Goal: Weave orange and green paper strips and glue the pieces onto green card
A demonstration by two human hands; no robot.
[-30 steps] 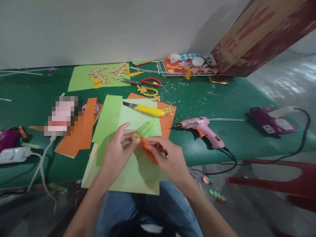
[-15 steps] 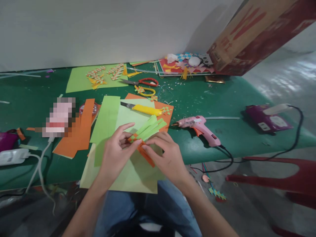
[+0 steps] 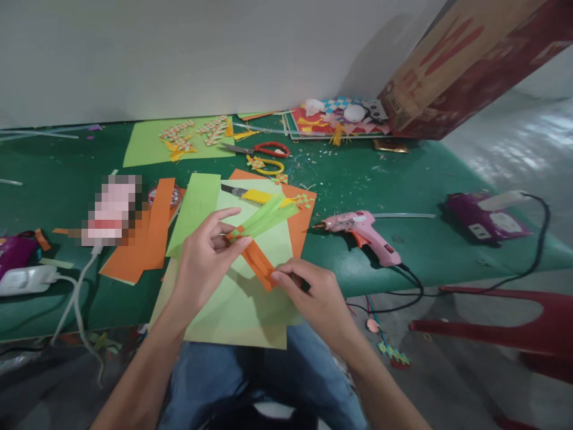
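Observation:
My left hand (image 3: 203, 263) pinches the crossing of a small paper weave, where green strips (image 3: 264, 218) fan up to the right and orange strips (image 3: 256, 263) run down to the right. My right hand (image 3: 313, 295) pinches the lower end of the orange strips. Both hands hover over a large light green sheet (image 3: 242, 310) lying at the near edge of the green table (image 3: 358, 173). A yellow utility knife (image 3: 250, 194) lies just behind the weave, partly hidden by the green strips.
A pink glue gun (image 3: 364, 230) lies to the right with its black cord running off the edge. Orange paper (image 3: 150, 233) lies on the left, red scissors (image 3: 262, 148) and woven pieces farther back. A cardboard box (image 3: 461, 60) leans at the back right. A red chair (image 3: 514, 334) stands at right.
My right hand slid down along the orange strips to their lower end, pulling them straight. My left hand lifted the weave slightly, and the green strips now cover part of the knife.

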